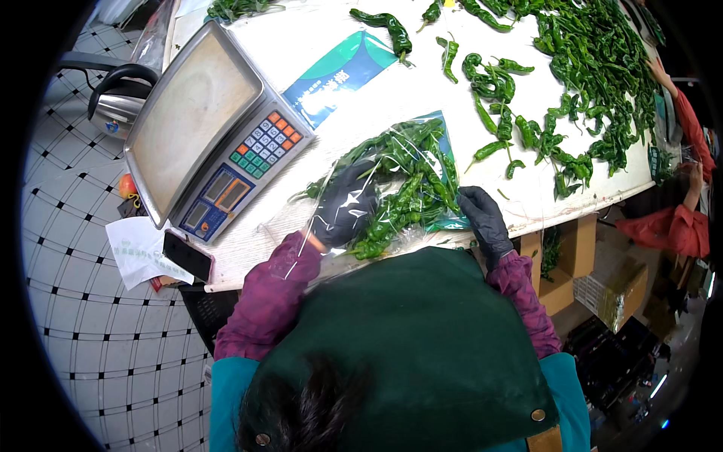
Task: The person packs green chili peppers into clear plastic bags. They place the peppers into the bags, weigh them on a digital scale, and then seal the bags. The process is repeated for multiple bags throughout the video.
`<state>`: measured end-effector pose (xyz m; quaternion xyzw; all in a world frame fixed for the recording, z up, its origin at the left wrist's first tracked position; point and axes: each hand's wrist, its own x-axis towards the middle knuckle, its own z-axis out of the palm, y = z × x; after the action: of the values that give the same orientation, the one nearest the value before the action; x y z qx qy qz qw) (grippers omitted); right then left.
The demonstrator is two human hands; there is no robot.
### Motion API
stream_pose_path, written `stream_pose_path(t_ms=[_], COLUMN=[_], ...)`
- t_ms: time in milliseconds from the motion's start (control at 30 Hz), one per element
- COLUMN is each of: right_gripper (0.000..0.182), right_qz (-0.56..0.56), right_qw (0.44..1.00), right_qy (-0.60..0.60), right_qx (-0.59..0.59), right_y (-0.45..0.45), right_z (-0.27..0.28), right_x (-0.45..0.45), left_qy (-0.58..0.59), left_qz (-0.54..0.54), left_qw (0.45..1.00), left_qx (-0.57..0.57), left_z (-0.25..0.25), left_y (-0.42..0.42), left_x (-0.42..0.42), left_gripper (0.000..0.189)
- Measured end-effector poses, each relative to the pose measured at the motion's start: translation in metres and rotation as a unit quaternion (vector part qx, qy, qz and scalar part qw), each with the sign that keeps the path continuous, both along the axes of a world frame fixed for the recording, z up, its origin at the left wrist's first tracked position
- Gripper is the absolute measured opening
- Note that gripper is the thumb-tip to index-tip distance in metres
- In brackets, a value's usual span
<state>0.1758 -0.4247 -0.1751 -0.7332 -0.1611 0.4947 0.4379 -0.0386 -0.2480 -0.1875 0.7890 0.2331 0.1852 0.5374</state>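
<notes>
Before me lies a clear plastic bag with a blue-green printed part (449, 221), filled with long, wrinkled green peppers (398, 212). My left hand (345, 206), in a black glove, is under the clear film at the bag's left end, against the peppers. Its fingertips are partly hidden by peppers and glare. At the bag's right end, my right hand (484, 220), also black-gloved, pinches the edge between thumb and fingers. Some pepper tips stick out on the left, beside my left hand.
Left stands a digital scale (195, 118), near a phone (187, 257), paper sheet (144, 251) and electric kettle (116, 104). A flat printed bag (342, 79) lies behind. Loose peppers (599, 68) cover the table's right. A red-sleeved person (658, 229) is far right, above cardboard boxes (556, 291).
</notes>
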Motion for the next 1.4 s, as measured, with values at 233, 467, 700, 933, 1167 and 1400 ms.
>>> stream_pose_path(t_ms=[233,467,700,933,1167,1400], right_gripper=[0.030,0.021,0.028,0.035,0.025,0.019], right_qz=[-0.031,-0.029,-0.105,0.046,0.016,-0.034], right_qw=[0.996,0.995,0.958,0.972,0.992,0.992], right_qy=[0.077,0.093,-0.085,-0.217,0.096,0.121], right_qx=[-0.040,0.018,0.253,0.082,-0.081,-0.004], right_y=[-0.001,-0.003,0.119,0.021,-0.018,-0.037], right_z=[0.020,0.012,0.069,0.027,0.026,0.020], right_x=[0.006,0.023,0.089,0.054,-0.019,-0.007], left_qy=[0.138,0.455,0.187,0.106,0.179,0.044], left_qz=[0.130,-0.136,0.225,0.199,0.184,0.269], left_qw=[0.924,0.873,0.956,0.951,0.889,0.815], left_qx=[-0.333,0.106,0.019,-0.210,-0.379,-0.511], left_z=[0.065,-0.002,0.096,0.016,0.001,0.018], left_y=[0.003,-0.150,-0.029,-0.044,-0.063,-0.067], left_x=[-0.132,-0.338,-0.161,-0.070,-0.042,-0.036], left_gripper=[0.012,0.020,0.009,0.032,0.017,0.015])
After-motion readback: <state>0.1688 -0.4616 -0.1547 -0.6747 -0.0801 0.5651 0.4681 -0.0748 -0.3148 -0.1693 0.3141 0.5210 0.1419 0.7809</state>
